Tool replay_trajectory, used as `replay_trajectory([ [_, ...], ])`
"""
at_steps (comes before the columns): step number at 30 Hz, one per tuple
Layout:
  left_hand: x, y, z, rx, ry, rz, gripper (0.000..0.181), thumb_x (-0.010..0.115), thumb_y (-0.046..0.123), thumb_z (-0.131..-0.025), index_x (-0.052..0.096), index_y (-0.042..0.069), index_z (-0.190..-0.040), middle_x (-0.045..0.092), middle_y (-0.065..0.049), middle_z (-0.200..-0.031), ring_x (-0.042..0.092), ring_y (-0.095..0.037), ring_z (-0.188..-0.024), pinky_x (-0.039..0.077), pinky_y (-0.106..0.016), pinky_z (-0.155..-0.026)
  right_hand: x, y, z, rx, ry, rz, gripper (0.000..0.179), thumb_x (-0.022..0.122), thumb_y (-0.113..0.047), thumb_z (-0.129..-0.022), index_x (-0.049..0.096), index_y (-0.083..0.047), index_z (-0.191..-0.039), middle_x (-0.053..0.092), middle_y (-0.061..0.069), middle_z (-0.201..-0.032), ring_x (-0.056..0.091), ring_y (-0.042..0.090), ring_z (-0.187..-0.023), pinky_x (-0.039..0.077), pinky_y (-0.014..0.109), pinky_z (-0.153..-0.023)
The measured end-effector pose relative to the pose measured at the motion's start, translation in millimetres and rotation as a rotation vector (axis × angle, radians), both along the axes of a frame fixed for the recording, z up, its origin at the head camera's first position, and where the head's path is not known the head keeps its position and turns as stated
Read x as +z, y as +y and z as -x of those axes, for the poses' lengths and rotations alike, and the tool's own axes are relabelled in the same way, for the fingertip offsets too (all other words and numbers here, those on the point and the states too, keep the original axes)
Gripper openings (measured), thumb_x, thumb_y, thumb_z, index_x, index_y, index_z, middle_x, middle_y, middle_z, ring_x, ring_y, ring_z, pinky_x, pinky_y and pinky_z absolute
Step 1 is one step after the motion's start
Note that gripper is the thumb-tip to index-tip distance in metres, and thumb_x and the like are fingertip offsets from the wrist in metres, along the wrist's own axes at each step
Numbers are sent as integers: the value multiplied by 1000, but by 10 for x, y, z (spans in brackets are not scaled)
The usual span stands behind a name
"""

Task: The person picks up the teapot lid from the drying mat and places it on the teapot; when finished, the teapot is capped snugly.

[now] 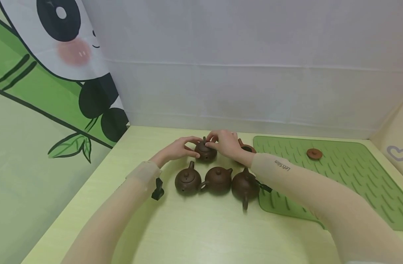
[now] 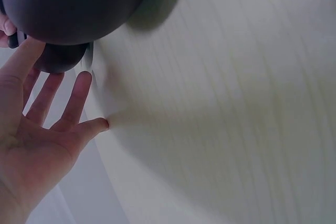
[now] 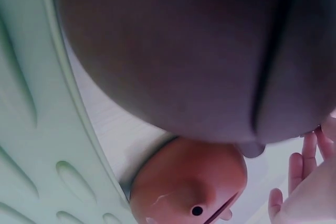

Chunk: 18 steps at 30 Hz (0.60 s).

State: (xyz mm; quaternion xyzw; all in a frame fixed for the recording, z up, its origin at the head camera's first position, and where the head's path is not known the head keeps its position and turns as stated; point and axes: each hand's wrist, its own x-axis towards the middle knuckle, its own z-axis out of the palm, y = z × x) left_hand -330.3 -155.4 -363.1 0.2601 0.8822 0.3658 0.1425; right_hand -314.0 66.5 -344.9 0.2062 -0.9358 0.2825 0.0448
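A small dark brown teapot [image 1: 206,153] stands at the back of a teapot group, between the two hands. My left hand [image 1: 179,149] holds its left side, thumb in front and fingers behind; in the left wrist view the fingers are spread by the pot's dark body [image 2: 62,59]. With thumb and fingertips, my right hand [image 1: 225,145] pinches the top of that teapot at its lid, though the exact contact is partly hidden. Behind the right wrist sits a reddish-brown teapot [image 1: 247,148], uncovered on top, seen more fully as an orange pot [image 3: 184,182] in the right wrist view.
Three dark teapots form a front row: left [image 1: 187,182], middle [image 1: 218,180] and right [image 1: 245,187], the last under my right forearm. A green mat [image 1: 340,176] lies to the right, bearing a round reddish-brown lid [image 1: 314,154]. A white wall cloth [image 1: 241,95] rises behind the table.
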Motion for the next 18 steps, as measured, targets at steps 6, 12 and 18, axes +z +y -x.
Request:
replay_trajectory([
  [6, 8, 2, -8, 0, -5, -6, 62, 72, 15, -91, 45, 13, -147, 52, -18, -143, 67, -33, -112, 49, -48, -100, 1, -2, 7, -3, -4, -7, 19, 70, -33, -92, 73, -22, -107, 75, 0, -96, 64, 23, -98, 34, 52, -96],
  [12, 4, 1, -11, -3, 5, -7, 62, 71, 16, -92, 45, 12, -147, 52, -19, -143, 64, -36, -117, 48, -49, -101, -3, -5, 6, -3, 5, -4, 19, 70, -32, -92, 73, -21, -107, 76, 0, -95, 65, 22, -96, 35, 50, -94],
  [18, -14, -2, -16, -9, 0, -15, 62, 71, 15, -91, 45, 12, -148, 52, -20, -143, 62, -38, -121, 48, -51, -102, -13, -2, 7, 11, 0, -5, 20, 70, -31, -93, 73, -20, -108, 76, 1, -96, 65, 21, -94, 35, 51, -93],
])
